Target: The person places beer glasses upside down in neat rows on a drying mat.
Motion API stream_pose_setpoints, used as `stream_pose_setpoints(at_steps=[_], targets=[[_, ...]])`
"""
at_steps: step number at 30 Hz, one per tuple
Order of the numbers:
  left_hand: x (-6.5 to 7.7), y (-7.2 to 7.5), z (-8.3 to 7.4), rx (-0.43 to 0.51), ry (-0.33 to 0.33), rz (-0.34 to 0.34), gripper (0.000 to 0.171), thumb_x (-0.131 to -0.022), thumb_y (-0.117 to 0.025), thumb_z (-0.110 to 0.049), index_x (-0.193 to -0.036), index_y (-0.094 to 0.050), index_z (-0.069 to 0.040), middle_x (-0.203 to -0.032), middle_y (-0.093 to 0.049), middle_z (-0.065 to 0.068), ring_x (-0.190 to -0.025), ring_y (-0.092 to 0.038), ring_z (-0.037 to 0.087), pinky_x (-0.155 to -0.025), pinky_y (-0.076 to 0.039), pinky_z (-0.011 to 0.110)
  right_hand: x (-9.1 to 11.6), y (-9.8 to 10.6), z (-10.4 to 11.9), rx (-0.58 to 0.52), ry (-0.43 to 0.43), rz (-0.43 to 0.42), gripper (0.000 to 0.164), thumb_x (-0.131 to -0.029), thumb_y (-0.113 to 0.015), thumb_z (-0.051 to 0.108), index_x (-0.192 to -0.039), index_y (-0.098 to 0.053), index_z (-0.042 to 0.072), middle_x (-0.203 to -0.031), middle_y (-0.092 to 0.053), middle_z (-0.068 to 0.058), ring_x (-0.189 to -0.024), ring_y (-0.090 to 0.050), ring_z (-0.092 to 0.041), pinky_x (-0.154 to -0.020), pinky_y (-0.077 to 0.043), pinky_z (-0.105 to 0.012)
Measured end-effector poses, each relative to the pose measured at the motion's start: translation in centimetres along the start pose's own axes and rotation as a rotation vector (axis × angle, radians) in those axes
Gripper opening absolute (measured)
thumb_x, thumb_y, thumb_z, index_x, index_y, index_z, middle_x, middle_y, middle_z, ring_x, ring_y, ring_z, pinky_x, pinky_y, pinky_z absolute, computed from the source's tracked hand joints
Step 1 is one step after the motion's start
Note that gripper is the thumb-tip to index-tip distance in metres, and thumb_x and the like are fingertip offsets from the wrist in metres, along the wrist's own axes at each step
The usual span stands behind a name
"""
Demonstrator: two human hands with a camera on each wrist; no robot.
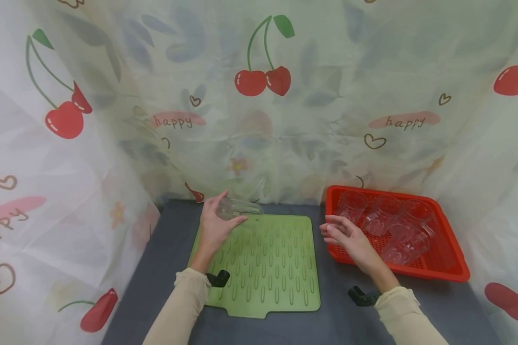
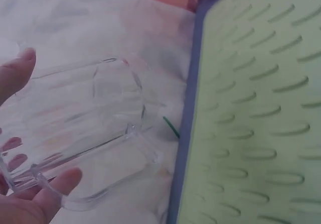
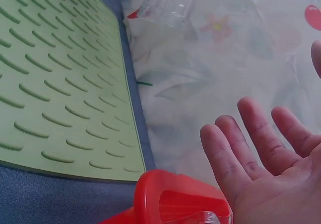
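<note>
My left hand (image 1: 213, 227) grips a clear mug (image 1: 246, 207) by one end, thumb on one side and fingers on the other. The mug lies on its side in the air over the back left of a green ridged drying mat (image 1: 263, 268). Its handle (image 2: 108, 196) shows in the left wrist view, close to the fingers. My right hand (image 1: 349, 242) is held in the air by the left side of a red plastic basket (image 1: 451, 249). In the right wrist view its fingers (image 3: 263, 133) are spread, with nothing in them.
Several clear mugs (image 1: 382, 215) lie in the basket, some on top of others. A dark grey table (image 1: 341, 306) bears the mat and basket. Printed curtains (image 1: 285, 158) with cherries enclose the back and both sides.
</note>
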State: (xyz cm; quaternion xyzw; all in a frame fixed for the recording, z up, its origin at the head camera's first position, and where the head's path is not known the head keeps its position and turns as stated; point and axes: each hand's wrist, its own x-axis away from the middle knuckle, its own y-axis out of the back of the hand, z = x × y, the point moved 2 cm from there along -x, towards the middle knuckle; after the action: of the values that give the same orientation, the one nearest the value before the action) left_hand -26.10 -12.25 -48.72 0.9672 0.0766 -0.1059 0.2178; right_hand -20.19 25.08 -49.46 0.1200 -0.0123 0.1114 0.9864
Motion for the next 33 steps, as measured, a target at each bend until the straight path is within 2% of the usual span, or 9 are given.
stream_pose_setpoints(at_steps=[7, 11, 13, 18, 20, 25, 33], targets=[[-0.8, 0.0, 1.3, -0.082, -0.032, -0.022, 0.088, -0.073, -0.094, -0.033, -0.149, -0.052, -0.028, -0.146, -0.049, 0.01, -0.138, -0.047, 0.036, -0.113, -0.043, 0.059, 0.1, 0.3, -0.4, 0.014, -0.003, -0.006, 0.054, -0.104, -0.057, 0.039, -0.151, -0.043, 0.017, -0.142, -0.059, -0.018, -0.115, -0.068, -0.002, -0.106, -0.055, -0.036], [-1.4, 0.0, 2.1, -0.133, -0.01, -0.021, 0.088, -0.074, -0.093, -0.034, -0.15, -0.05, -0.027, -0.148, -0.049, 0.008, -0.141, -0.046, 0.035, -0.115, -0.042, 0.058, 0.2, 0.6, -0.5, 0.017, -0.014, -0.012, 0.057, -0.103, -0.058, 0.042, -0.152, -0.042, 0.016, -0.141, -0.061, -0.015, -0.115, -0.069, -0.005, -0.105, -0.055, -0.032], [-1.6, 0.0, 2.5, -0.16, 0.009, -0.012, 0.09, -0.074, -0.093, -0.035, -0.152, -0.048, -0.027, -0.151, -0.048, 0.007, -0.142, -0.045, 0.034, -0.116, -0.042, 0.057, 0.2, 0.8, -0.4, 0.024, -0.018, -0.02, 0.058, -0.104, -0.057, 0.043, -0.152, -0.042, 0.016, -0.141, -0.061, -0.015, -0.116, -0.07, -0.008, -0.108, -0.054, -0.037], [-2.2, 0.0, 3.3, -0.206, 0.029, 0.003, 0.092, -0.074, -0.093, -0.036, -0.153, -0.047, -0.026, -0.155, -0.046, 0.006, -0.144, -0.044, 0.035, -0.115, -0.043, 0.058, 0.3, 1.2, 0.0, 0.019, 0.004, -0.039, 0.055, -0.105, -0.055, 0.04, -0.151, -0.042, 0.013, -0.142, -0.059, -0.02, -0.123, -0.068, -0.023, -0.106, -0.055, -0.034], [-2.5, 0.0, 3.6, -0.224, 0.026, 0.004, 0.091, -0.075, -0.092, -0.035, -0.153, -0.047, -0.026, -0.156, -0.045, 0.006, -0.144, -0.045, 0.035, -0.114, -0.043, 0.058, 0.4, 1.3, 0.0, 0.008, 0.017, -0.041, 0.054, -0.105, -0.055, 0.038, -0.151, -0.042, 0.012, -0.142, -0.059, -0.021, -0.125, -0.066, -0.026, -0.101, -0.056, -0.026], [-2.9, -0.1, 4.4, -0.267, 0.008, 0.008, 0.088, -0.077, -0.091, -0.032, -0.153, -0.047, -0.024, -0.159, -0.044, 0.004, -0.145, -0.044, 0.034, -0.114, -0.043, 0.058, 0.4, 1.5, -0.1, 0.009, 0.016, -0.044, 0.054, -0.105, -0.056, 0.039, -0.15, -0.042, 0.012, -0.142, -0.059, -0.02, -0.125, -0.066, -0.023, -0.099, -0.056, -0.023], [-3.2, -0.3, 5.3, -0.29, 0.017, 0.038, 0.089, -0.078, -0.091, -0.026, -0.154, -0.046, -0.022, -0.161, -0.042, 0.0, -0.147, -0.042, 0.031, -0.116, -0.041, 0.057, 0.4, 2.2, -0.1, 0.029, 0.007, -0.083, 0.057, -0.105, -0.055, 0.041, -0.151, -0.042, 0.011, -0.143, -0.058, -0.02, -0.125, -0.066, -0.025, -0.097, -0.057, -0.021]])
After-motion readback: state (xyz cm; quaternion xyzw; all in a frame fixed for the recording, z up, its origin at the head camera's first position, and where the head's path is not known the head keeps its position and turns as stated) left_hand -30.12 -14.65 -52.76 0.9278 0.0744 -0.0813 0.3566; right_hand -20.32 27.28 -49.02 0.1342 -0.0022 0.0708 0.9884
